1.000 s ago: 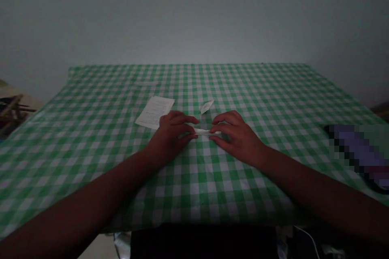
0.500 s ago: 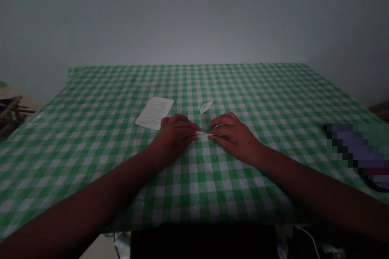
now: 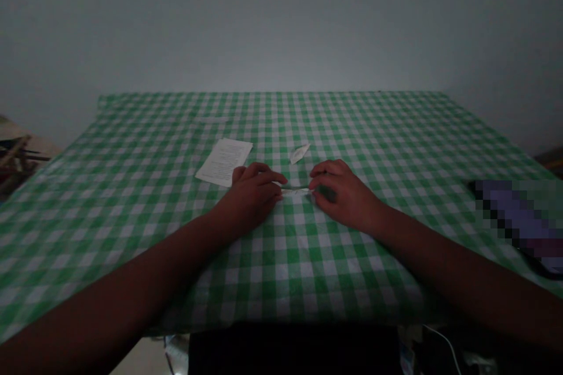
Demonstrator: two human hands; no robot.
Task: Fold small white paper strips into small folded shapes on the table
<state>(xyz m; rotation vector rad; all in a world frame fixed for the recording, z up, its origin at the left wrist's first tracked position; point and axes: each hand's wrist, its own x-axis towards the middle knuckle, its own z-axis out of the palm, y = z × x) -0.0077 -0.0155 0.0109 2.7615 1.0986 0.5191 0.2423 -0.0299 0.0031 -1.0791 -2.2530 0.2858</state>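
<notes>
Between my two hands, low over the tablecloth, runs a narrow strip of folded white paper (image 3: 295, 191). My left hand (image 3: 255, 194) pinches its left end between thumb and fingers. At the right end, my right hand (image 3: 342, 193) grips it with thumb and index finger, the other fingers curled above. Just beyond the hands lies a small folded piece of paper (image 3: 299, 153), pointed at its ends. A stack of printed sheets (image 3: 224, 162) rests by my left hand, its near right corner partly behind that hand.
A green and white checked tablecloth (image 3: 281, 269) covers the table, which meets a plain wall (image 3: 281, 23) at the back. To the right lies a dark-edged flat object (image 3: 514, 217), blurred out by pixels. Wooden items (image 3: 17, 155) stand beyond the left edge.
My hands have moved slightly apart, so more of the paper strip shows between them. My right thumb and index finger have a wider gap behind their tips. The other papers stay put.
</notes>
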